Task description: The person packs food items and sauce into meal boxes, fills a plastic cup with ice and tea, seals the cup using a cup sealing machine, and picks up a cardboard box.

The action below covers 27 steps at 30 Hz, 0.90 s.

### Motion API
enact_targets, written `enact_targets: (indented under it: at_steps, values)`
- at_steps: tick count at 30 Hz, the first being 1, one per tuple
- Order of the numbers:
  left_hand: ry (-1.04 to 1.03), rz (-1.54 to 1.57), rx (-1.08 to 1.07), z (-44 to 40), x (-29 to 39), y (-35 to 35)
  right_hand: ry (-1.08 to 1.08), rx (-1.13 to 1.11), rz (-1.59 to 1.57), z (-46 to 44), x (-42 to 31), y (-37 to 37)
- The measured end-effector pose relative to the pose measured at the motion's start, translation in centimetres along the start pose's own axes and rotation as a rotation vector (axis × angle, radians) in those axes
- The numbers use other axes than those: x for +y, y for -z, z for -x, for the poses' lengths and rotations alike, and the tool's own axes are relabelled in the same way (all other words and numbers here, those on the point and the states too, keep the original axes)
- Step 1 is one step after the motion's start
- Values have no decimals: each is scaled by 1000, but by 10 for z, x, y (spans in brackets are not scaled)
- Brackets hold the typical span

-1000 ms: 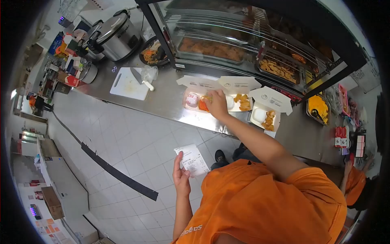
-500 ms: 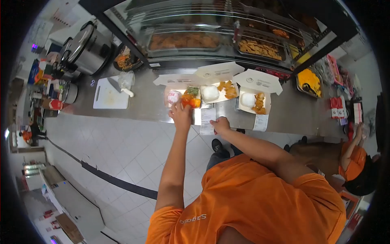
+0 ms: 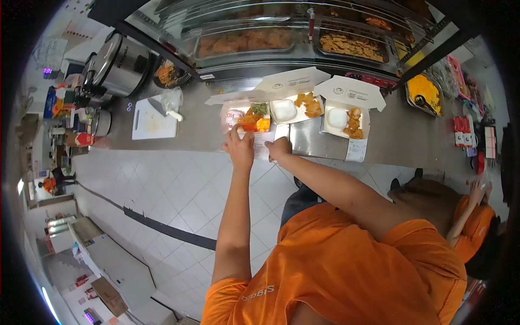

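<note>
Three open takeout boxes stand side by side along the counter's front. At the front edge of the left takeout box (image 3: 222,116), my left hand (image 3: 238,149) has its fingers closed on the rim. Inside lie a printed wrapped bundle (image 3: 233,117), greens (image 3: 259,108) and orange-yellow food (image 3: 262,125). My right hand (image 3: 279,149) pinches a paper receipt (image 3: 262,142) just below that box, partly hidden by my fingers. The middle box holds white rice (image 3: 284,110) and fried pieces (image 3: 307,104). Rice and fried pieces also fill the right box (image 3: 363,116), with another receipt (image 3: 356,150) at its front.
A glass food warmer (image 3: 249,24) with trays borders the counter's back. Leftward are a white cutting board (image 3: 154,127) with a knife (image 3: 157,106) and a large cooker (image 3: 127,65). A tray of yellow food (image 3: 422,89) sits right. Another person (image 3: 471,227) stands at far right.
My right hand has moved left with the receipt, bringing it in front of the left box near my left hand. My left hand stays at that box's front. The view has shifted slightly.
</note>
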<state>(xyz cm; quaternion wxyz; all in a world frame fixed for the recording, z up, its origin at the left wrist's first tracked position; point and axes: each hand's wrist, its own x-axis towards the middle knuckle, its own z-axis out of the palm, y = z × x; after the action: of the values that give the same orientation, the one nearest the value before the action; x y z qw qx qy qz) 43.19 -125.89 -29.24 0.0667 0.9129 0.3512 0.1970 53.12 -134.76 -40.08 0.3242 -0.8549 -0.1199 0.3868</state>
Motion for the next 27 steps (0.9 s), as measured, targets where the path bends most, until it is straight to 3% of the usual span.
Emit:
enact_targets:
  at_steps: [1, 2, 4, 6, 8, 9, 11, 12, 13, 14, 15, 16, 18, 21, 24, 26, 27]
  values:
    - [75, 14, 45, 10, 0, 4, 56, 25, -3, 12, -11, 12]
    - [154, 25, 90, 31, -1, 12, 40, -105, -62, 25, -14, 29]
    - [314, 16, 120, 84, -5, 28, 351, 156, -150, 55, 0, 45]
    - [494, 26, 120, 166, -21, 23, 659, 233, -352, 75, 23, 50]
    - [649, 8, 55, 276, -37, 18, 842, 33, 49, 103, 44, 74]
    - [792, 88, 0, 337, -42, 19, 811, -209, 247, 94, 75, 67]
    - [1009, 51, 48, 481, -57, -8, 416, -705, 969, 91, 96, 68]
    - [1353, 411, 187, 524, -50, 0, 326, -923, 1103, 81, 116, 65]
    - [1521, 353, 23, 551, -45, 19, 222, -1104, 1116, 67, 131, 63]
    - [1597, 208, 24, 587, -39, 23, 98, -1229, 1097, 55, 143, 62]
    - [1642, 330, 246, 630, -43, 11, -20, -1280, 1038, 43, 142, 59]
    - [1534, 180, 95, 653, -42, 27, -127, -1301, 980, 35, 135, 56]
    - [1439, 207, -248, 703, -60, 18, -309, -1307, 886, 21, 117, 40]
    - [2058, 711, -7, 711, -89, 21, -513, -1320, 793, 14, 86, -13]
    - [1922, 906, -19, 663, -157, 67, -707, -1344, 699, -6, 50, -93]
    - [1912, 1146, 285, 635, -203, 80, -693, -1389, 817, -23, 24, -156]
    - [1850, 1099, 188, 613, -239, 97, -375, -1454, 1122, -27, 2, -188]
